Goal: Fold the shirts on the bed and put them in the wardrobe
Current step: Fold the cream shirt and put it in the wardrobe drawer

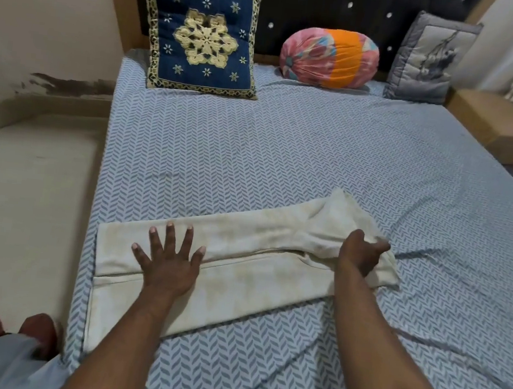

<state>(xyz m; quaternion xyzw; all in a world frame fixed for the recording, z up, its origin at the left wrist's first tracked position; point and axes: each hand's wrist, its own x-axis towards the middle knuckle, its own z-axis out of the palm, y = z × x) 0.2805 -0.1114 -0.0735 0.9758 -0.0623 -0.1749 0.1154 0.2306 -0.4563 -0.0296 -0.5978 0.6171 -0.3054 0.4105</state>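
The shirt (249, 276), cream and narrowed to a long strip, lies across the near part of the bed (284, 165), toward 6 o'clock in the view, its length running from 9 to 3 o'clock. The left hand (169, 259) lies flat on the shirt's 9 o'clock half, fingers straight and spread wide, pressing the cloth down. The right hand (362, 254) has its fingers curled round the bunched 3 o'clock end, which is puckered and lifted a little off the sheet.

The step in hand looks like the crosswise fold: bringing the 3 o'clock end over toward 9 o'clock. To do it well, I judge, the flat hand should serve as anchor and fold line, so the strip does not slide on the sheet. The gripped end wants a short tug toward 3 o'clock first, to smooth the wrinkles near the grip, then a low carry over, its edges matched to the long edge that shows along the middle. The loose flap at 12 o'clock of the right hand may splay out, so tuck it in before the end goes down.

A blue cushion (203, 34), a bolster (328, 57) and a grey cushion (427, 60) lean at the bed's 12 o'clock end, well apart from the shirt. No wardrobe is in view
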